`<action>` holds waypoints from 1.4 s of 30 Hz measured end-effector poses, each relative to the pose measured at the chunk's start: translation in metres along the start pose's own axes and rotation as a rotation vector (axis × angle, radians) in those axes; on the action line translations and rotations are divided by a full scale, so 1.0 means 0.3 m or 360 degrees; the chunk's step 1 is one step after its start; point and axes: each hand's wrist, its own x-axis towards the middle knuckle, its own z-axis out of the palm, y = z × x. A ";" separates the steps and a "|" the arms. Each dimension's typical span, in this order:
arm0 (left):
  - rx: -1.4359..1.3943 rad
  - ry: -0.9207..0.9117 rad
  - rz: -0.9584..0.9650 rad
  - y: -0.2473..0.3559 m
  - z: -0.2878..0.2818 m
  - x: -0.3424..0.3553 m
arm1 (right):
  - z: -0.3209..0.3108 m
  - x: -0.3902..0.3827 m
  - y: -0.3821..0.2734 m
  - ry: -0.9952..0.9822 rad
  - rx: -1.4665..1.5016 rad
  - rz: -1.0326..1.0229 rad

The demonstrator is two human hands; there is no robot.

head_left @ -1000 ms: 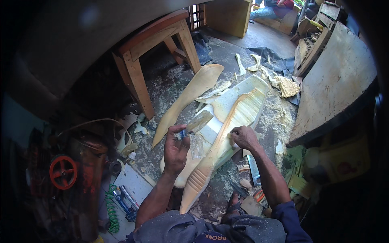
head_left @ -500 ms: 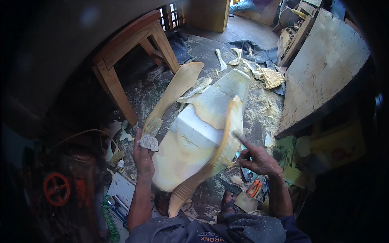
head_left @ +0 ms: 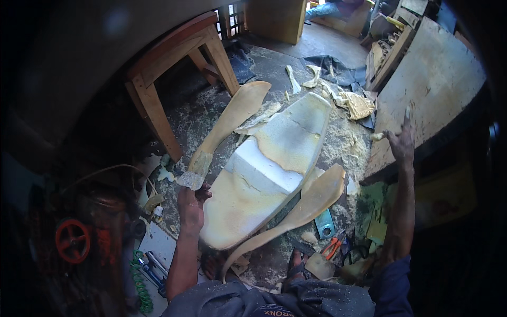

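Observation:
A large yellowish foam seat cushion (head_left: 269, 174) lies on the littered floor in front of me. My left hand (head_left: 191, 203) grips its near left edge and also holds a small grey scrap (head_left: 189, 180) between the fingers. My right hand (head_left: 401, 141) is stretched out far to the right with fingers apart, at the edge of a big wooden board (head_left: 433, 84); it holds nothing. A long curved foam strip (head_left: 296, 211) lies along the cushion's right side. Another long foam strip (head_left: 229, 119) lies to its left.
A wooden stool (head_left: 174, 68) stands at the upper left. Foam scraps (head_left: 348, 100) and crumbs cover the floor. A blue tool (head_left: 324, 226) and orange-handled pliers (head_left: 331, 247) lie at the lower right. A machine with a red handwheel (head_left: 71, 240) sits at the left.
My right hand let go of the curved foam strip and reached up to the board on the right. The strip dropped flat beside the cushion. My left hand stayed at the cushion's edge.

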 end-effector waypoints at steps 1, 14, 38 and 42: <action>-0.0059 0.0039 -0.0036 -0.002 -0.002 -0.002 | 0.026 -0.034 0.032 -0.0146 0.0036 0.0225; 0.0117 0.0044 -0.0117 -0.014 0.007 -0.023 | -0.079 -0.639 -0.297 -0.1049 0.0381 -0.0122; -0.0161 0.0126 -0.0167 0.015 -0.078 0.010 | -0.552 0.417 -0.252 -0.0367 0.1913 0.0428; -0.0237 0.0249 -0.0083 0.046 -0.125 0.001 | -0.425 0.461 -0.243 -0.0624 0.2092 0.0473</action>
